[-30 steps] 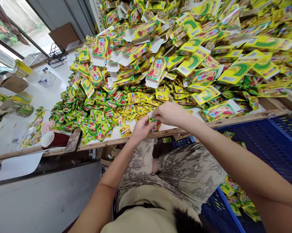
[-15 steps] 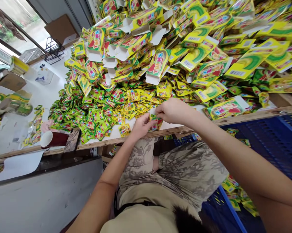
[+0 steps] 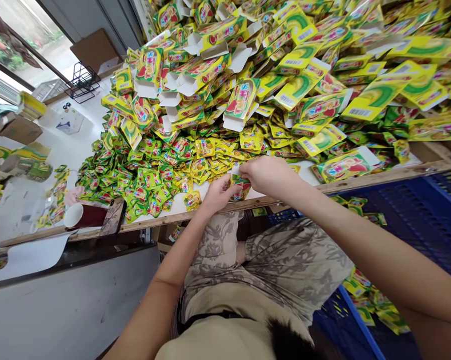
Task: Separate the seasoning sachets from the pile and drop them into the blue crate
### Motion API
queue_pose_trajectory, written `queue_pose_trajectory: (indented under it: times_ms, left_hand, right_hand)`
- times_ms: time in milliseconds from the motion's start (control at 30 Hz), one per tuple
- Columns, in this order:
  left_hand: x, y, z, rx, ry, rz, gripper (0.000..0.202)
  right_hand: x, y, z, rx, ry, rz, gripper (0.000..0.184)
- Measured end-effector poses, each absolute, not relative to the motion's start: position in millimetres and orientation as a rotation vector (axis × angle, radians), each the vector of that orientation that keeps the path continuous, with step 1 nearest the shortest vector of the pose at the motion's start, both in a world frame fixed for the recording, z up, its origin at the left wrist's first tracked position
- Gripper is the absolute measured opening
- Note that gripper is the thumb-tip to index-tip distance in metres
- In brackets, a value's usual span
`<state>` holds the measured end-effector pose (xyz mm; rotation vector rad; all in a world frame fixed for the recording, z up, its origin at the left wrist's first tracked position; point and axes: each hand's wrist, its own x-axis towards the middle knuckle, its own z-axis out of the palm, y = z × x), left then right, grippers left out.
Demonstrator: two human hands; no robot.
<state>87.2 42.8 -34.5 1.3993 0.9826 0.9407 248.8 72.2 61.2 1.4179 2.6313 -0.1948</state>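
At the table's front edge, my left hand (image 3: 216, 194) is closed on a small candy box (image 3: 242, 190) with a red and green print, thumb across its front. My right hand (image 3: 265, 175) is at the top of the same box, its fingers curled down by the opening; what they pinch, if anything, is hidden. Just behind my hands lie yellow candy packets (image 3: 206, 160), and to the left a heap of green candy packets (image 3: 135, 185). One yellow packet (image 3: 192, 200) lies apart beside my left hand.
Open, unfilled-looking candy boxes (image 3: 242, 102) are piled high at the back. Left on the table are a dark red paper cup (image 3: 86, 216), a phone (image 3: 112, 217) and a black wire rack (image 3: 81, 82). Blue crates (image 3: 409, 220) with boxes and packets stand below right.
My right hand has come slightly lower over the top of the box. My left hand keeps its hold on the box in nearly the same spot.
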Motion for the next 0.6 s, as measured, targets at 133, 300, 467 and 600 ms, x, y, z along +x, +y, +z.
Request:
queue_pose_trajectory:
  times_ms: [133,300,467,600]
  left_hand:
    - [87.3,43.4,-35.7,1.394,0.977,0.953,0.041]
    - [90.2,42.8,-47.4,1.407,0.987,0.975,0.039]
    - [89.6,43.7,-56.6,1.339,1.151,0.889,0.035]
    - [87.8,47.0,-57.5,1.169,1.127,0.913,0.045]
  right_hand:
    - [250.7,76.6,59.9,1.385,2.655,-0.217,0.021]
    - [250.4,82.4,57.3,1.349,2.653,-0.321,0.023]
    - [260.0,80.6,48.2,1.543,2.832,-0.638,0.024]
    - [276.0,73.9,28.0,2.108,2.863,-1.265,0.022]
